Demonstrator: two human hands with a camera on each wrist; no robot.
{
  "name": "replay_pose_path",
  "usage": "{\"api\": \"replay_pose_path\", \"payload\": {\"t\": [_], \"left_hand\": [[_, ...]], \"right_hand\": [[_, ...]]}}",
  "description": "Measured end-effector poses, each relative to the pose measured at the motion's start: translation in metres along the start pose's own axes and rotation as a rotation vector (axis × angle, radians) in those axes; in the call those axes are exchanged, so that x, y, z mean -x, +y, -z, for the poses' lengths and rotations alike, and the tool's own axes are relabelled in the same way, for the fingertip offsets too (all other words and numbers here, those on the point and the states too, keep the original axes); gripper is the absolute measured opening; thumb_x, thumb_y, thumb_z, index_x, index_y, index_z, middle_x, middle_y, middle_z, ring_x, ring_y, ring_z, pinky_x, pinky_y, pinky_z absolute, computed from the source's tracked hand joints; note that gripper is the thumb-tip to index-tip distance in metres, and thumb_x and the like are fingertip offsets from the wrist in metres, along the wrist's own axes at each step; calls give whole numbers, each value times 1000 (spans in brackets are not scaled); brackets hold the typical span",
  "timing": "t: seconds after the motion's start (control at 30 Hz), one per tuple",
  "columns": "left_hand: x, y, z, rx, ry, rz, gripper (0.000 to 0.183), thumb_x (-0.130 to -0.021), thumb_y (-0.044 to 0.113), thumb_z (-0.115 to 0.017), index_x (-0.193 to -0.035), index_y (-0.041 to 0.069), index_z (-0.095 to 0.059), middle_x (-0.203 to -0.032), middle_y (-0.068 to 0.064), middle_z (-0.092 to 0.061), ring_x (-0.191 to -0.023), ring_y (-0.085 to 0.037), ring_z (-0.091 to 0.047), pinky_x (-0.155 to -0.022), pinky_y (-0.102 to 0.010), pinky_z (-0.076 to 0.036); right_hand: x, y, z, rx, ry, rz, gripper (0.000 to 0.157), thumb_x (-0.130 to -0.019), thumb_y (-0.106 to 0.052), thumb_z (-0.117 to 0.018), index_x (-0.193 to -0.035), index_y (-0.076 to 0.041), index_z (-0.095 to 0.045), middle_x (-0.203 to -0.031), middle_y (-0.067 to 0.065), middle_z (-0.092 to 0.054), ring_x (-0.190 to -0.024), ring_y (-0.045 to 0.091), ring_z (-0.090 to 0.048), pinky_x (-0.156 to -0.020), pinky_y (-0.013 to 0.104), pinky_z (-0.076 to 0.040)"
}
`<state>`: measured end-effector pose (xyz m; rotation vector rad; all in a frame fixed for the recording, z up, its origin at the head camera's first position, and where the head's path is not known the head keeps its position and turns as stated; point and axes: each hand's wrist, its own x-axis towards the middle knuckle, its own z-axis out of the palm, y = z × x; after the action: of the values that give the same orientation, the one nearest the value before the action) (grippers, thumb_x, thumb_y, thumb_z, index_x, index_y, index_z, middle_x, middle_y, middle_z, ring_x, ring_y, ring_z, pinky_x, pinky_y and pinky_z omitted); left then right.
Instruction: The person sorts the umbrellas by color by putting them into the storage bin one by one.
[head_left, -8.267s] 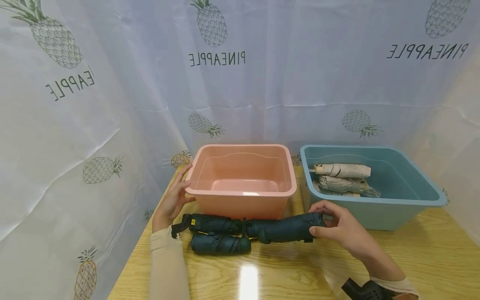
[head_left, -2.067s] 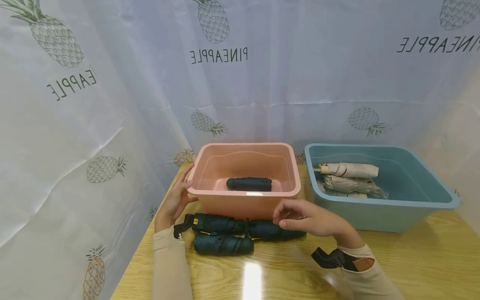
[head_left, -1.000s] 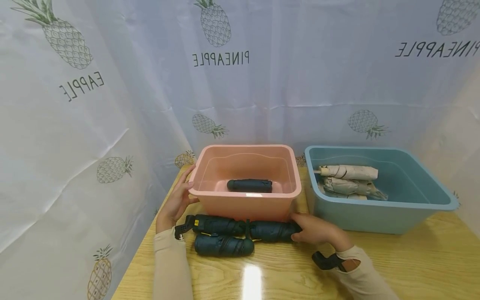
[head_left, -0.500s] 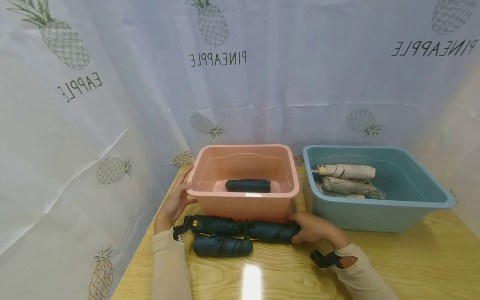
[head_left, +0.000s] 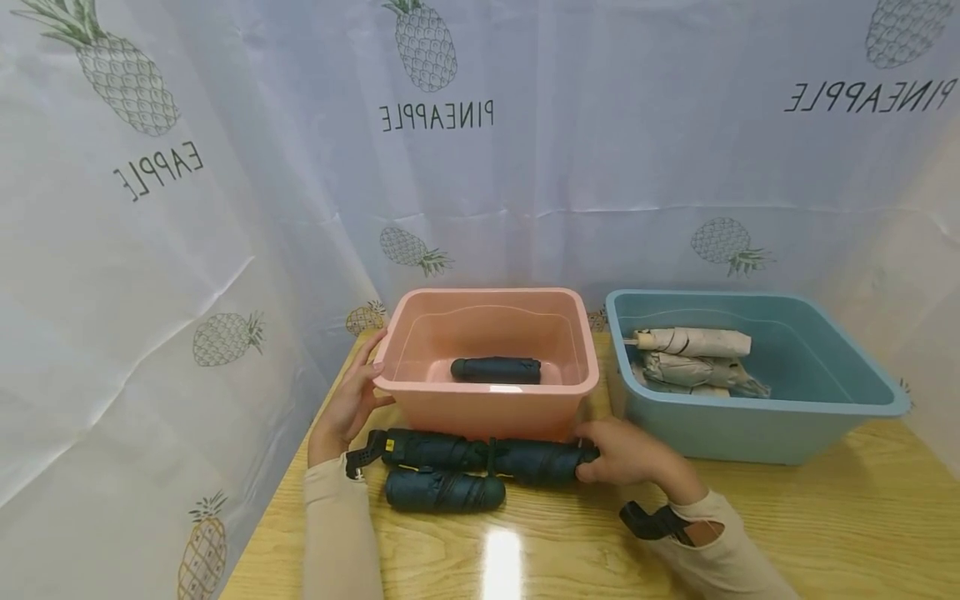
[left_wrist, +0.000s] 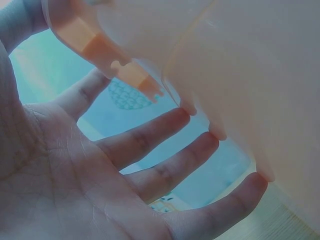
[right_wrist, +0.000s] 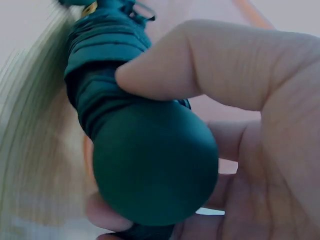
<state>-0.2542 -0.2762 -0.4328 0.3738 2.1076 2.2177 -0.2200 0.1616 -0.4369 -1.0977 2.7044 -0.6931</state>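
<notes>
My right hand point(head_left: 626, 452) grips the end of a dark green folded umbrella point(head_left: 536, 462) lying in front of the pink tub point(head_left: 487, 412). In the right wrist view, its round green handle end point(right_wrist: 155, 165) faces the camera, with the thumb point(right_wrist: 160, 65) pressed on the wrapped cloth and the other fingers partly hidden behind it. My left hand point(head_left: 348, 406) rests against the tub's left side. In the left wrist view, its fairly straight fingers point(left_wrist: 150, 137) touch the outer wall. Another dark umbrella point(head_left: 495, 370) lies inside the tub.
Two more dark folded umbrellas, a back one point(head_left: 431, 450) and a front one point(head_left: 444, 490), lie left of the gripped one. On the right, a blue tub point(head_left: 757, 425) contains several pale folded umbrellas point(head_left: 693, 341). A pineapple-print curtain point(head_left: 600, 167) hangs behind the wooden table point(head_left: 585, 550).
Since the oldest frame, a dark umbrella has gone from the right hand's grip into the pink tub. The right hand has then come down onto another umbrella; the left hand stays at the tub.
</notes>
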Motion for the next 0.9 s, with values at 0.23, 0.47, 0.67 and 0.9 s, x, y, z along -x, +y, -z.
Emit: {"api": "replay_pose_path", "payload": {"t": [0.23,0.47,0.67,0.9], "left_hand": [[-1,1,0,1,1,6,61,-106,26,-40,-163,35,-21,-169,-8,-20,-148,-48,-29,-105,-74,-38],[0,0,-1,-5,7,7,61,-106,28,-40,-163,35,-21,-169,-7,-21,-147,-49,-29,-104,-73,-40],[-1,-2,1,-1,5,5,60,-106,28,-41,-163,36,-22,-169,-6,-20,-146,-46,-33,-104,-72,-41],[0,-2,2,14,-17,4,61,-107,25,-39,-164,35,-18,-170,-6,-15,-138,-24,-47,-103,-65,-44]], "right_hand": [[4,-19,11,-94,64,-87,20,-85,-25,-74,-103,-16,-70,-86,-11,-67,-72,3,-56,-65,24,-46],[8,-29,18,-233,156,-145,28,-89,-27,-78,-108,-12,-67,-93,-3,-67,-72,7,-55,-62,27,-46],[12,-38,25,-284,177,-164,28,-88,-28,-79,-108,-13,-67,-98,0,-66,-75,12,-52,-63,28,-43],[16,-45,30,-290,171,-151,25,-87,-26,-80,-104,-16,-65,-97,-1,-64,-79,14,-52,-65,28,-43]]}}
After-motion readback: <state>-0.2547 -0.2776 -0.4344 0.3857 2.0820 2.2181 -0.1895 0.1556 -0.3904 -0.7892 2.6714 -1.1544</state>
